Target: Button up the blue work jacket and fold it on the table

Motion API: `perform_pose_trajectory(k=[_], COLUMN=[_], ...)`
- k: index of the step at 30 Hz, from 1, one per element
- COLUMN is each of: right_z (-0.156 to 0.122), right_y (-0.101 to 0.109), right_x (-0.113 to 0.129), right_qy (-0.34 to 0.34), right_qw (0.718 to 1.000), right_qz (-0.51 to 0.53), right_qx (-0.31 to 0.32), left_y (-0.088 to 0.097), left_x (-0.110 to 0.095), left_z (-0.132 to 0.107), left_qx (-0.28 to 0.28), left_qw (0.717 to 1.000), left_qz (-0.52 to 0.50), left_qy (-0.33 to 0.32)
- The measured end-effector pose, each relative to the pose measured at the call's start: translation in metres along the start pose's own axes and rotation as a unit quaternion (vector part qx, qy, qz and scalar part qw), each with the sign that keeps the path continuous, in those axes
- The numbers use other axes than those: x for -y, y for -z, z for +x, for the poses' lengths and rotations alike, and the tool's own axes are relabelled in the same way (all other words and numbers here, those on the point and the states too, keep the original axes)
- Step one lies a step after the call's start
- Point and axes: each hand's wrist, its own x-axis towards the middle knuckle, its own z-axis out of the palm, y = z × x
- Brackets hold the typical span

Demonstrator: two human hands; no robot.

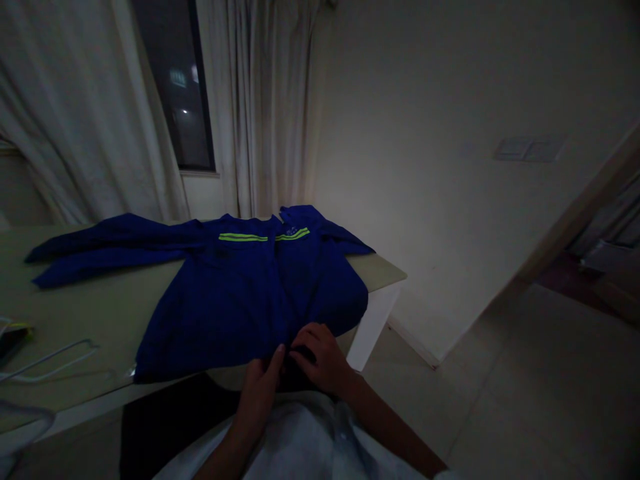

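A blue long-sleeved work jacket (235,300) with bright yellow-green chest stripes lies spread front up on the table. Its collar points toward the window, and one sleeve reaches out to the left. The lower hem hangs slightly past the near table edge. At the middle of that hem, my left hand (263,380) pinches the cloth between thumb and fingers. Close beside it, my right hand (320,357) has its fingers bent onto the front edge of the jacket. Dim light hides the exact spot that the fingertips grip.
The pale table (100,320) has its right corner near the wall. A white wire hanger (50,363) lies at the left, near a dark object with a yellow edge (15,340). Curtains (270,100) hang behind. Tiled floor (480,400) is on the right.
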Motion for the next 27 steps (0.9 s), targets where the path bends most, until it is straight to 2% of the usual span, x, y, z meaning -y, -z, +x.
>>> perform_pose_trajectory(k=[10,19,23,27], right_z=[-0.002,0.0,0.006,0.008], right_y=[0.001,-0.007,0.0,0.008], right_x=[-0.005,-0.007,-0.006,-0.007], right_qy=[0.064,0.006,-0.007,-0.019], right_qw=[0.997,0.998,0.999,0.997], right_qz=[-0.034,0.0,0.046,0.06], right_qx=[-0.018,-0.065,-0.021,0.034], left_y=[-0.003,0.001,0.0,-0.003], left_x=[-0.001,-0.005,-0.006,-0.009], left_z=[0.0,-0.001,-0.002,-0.003], left_qx=[0.015,0.03,0.034,0.017], left_qw=[1.0,1.0,0.999,0.999], left_qz=[-0.027,-0.001,0.004,-0.035], left_qy=[0.004,0.0,0.02,0.032])
